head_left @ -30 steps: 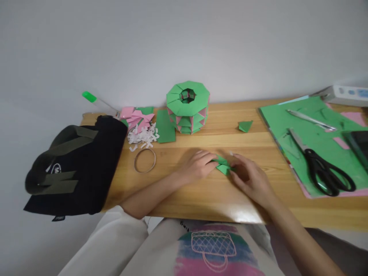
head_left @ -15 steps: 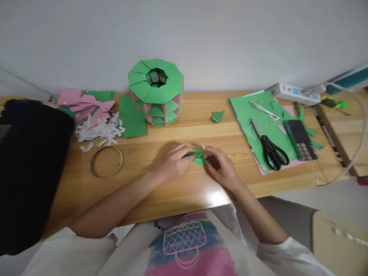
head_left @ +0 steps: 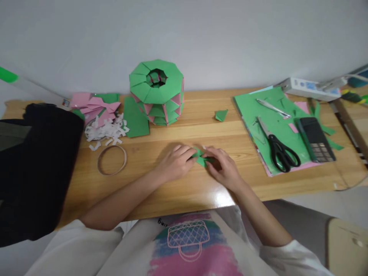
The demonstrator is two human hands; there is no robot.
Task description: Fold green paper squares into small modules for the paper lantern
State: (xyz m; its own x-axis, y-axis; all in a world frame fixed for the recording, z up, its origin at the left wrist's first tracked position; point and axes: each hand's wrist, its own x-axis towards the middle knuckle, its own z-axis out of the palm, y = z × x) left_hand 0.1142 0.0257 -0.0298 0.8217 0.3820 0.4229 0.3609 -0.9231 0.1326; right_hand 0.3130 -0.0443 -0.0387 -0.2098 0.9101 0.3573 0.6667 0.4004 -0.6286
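A small folded piece of green paper point(head_left: 200, 158) lies low over the wooden table, between my two hands. My left hand point(head_left: 179, 161) pinches its left side, with the fingertips covering that edge. On the other side, the thumb and fingers of my right hand point(head_left: 222, 165) close on its right end. A tiny white paper bit point(head_left: 204, 147) shows just beyond the right fingertips. Behind my hands stands a round green and pink folded-paper structure point(head_left: 157, 94) with a hole in its top. Another small folded green piece point(head_left: 221, 115) lies apart, behind my right hand.
Scissors point(head_left: 280, 151), a pen point(head_left: 273, 108) and a dark calculator point(head_left: 315, 138) rest on green sheets point(head_left: 247, 105) at right. Leftward are a tape ring point(head_left: 100, 160), white paper scraps point(head_left: 105, 132), pink folded papers point(head_left: 97, 105) and a black bag point(head_left: 37, 165). A power strip point(head_left: 310, 88) sits behind.
The view has shifted slightly, so the objects at the sides appear farther right. Both hands stay on the green paper, with only small finger movements.
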